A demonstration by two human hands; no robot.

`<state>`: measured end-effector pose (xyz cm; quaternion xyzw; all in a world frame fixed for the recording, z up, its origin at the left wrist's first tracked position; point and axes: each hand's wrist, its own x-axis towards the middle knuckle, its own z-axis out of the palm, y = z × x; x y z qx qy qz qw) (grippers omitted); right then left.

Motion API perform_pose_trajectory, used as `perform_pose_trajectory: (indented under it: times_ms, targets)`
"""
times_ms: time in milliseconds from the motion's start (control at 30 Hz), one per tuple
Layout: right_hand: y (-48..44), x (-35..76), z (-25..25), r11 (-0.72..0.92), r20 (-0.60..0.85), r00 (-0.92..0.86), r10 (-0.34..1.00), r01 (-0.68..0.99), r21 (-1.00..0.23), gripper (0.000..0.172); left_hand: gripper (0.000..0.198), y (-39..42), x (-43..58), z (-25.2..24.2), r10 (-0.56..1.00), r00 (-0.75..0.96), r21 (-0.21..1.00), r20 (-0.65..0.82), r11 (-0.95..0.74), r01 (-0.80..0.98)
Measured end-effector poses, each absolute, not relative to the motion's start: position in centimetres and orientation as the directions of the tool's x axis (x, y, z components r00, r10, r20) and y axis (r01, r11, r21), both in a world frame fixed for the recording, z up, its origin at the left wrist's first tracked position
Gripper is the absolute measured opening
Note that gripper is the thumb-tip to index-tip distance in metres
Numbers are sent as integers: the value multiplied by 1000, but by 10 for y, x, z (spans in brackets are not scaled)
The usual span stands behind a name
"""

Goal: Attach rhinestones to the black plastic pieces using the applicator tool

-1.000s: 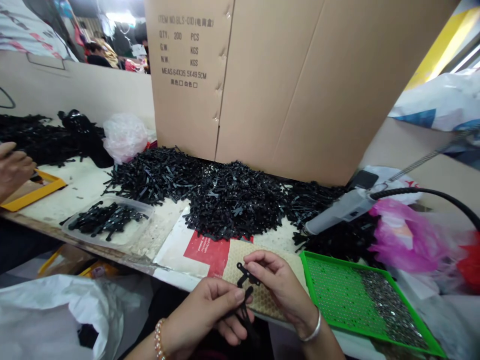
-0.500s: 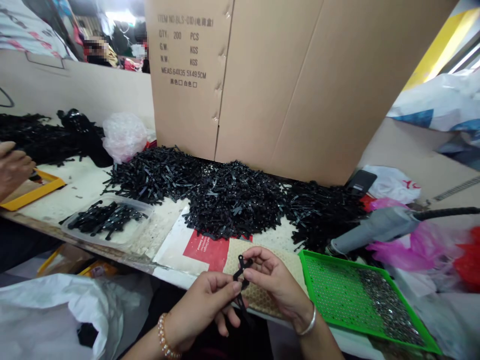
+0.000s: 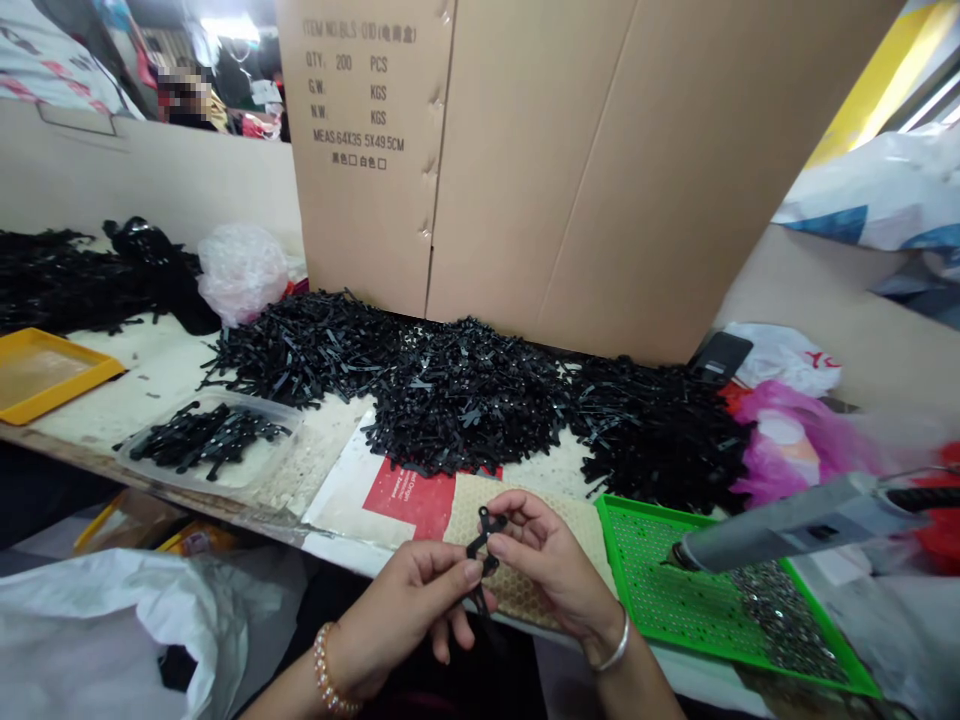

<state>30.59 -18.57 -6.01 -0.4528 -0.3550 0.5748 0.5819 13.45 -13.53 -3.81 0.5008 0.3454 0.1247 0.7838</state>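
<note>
Near the table's front edge I hold a black jointed strip piece [image 3: 482, 543] with round, holed ends, crossed like a small linkage. My left hand [image 3: 409, 605] pinches its lower part between thumb and forefinger, the other fingers loosely curled. Around the upper part, the thumb and fingertips of my right hand [image 3: 547, 560] are closed. A honeycomb-patterned mat [image 3: 577, 515] lies just beyond the hands. To the right, a grey electric screwdriver [image 3: 795, 528] hangs slanted over a green-rimmed tray [image 3: 609, 560], its tip pointing left; small metal fasteners [image 3: 787, 620] fill the tray's right part.
Heaps of black strips [image 3: 465, 400] line the back against a tall cardboard box [image 3: 585, 180]. At left are a clear plastic tray [image 3: 289, 450] of strips, a yellow tray [image 3: 64, 385] and a white sack [image 3: 82, 620]. Pink plastic bags [image 3: 780, 410] sit at right.
The screwdriver has swung forward and down over the green tray. A co-worker's hand has left the yellow tray at left. My hands have barely moved on the black piece.
</note>
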Motion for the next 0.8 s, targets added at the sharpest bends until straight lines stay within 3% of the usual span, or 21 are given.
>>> perform_pose_trajectory:
  times_ms: [367, 567, 633, 800]
  targets:
    - [-185, 303, -63, -53, -109, 146, 983, -348, -936, 34, 45, -132, 136, -37, 545, 724, 859, -423, 496, 130]
    - [-191, 292, -73, -22, -109, 338, 935, -252, -967, 31, 54, -130, 140, -51, 749, 439, 806, -496, 585, -85]
    - [-194, 284, -77, -25, -103, 354, 929, -217, -976, 30, 57, -130, 141, -56, 774, 413, 805, -480, 576, -143]
    - [-204, 270, -86, 15, -59, 342, 938, -210, -978, 27, 38, -134, 142, -62, 719, 494, 738, -490, 643, -205]
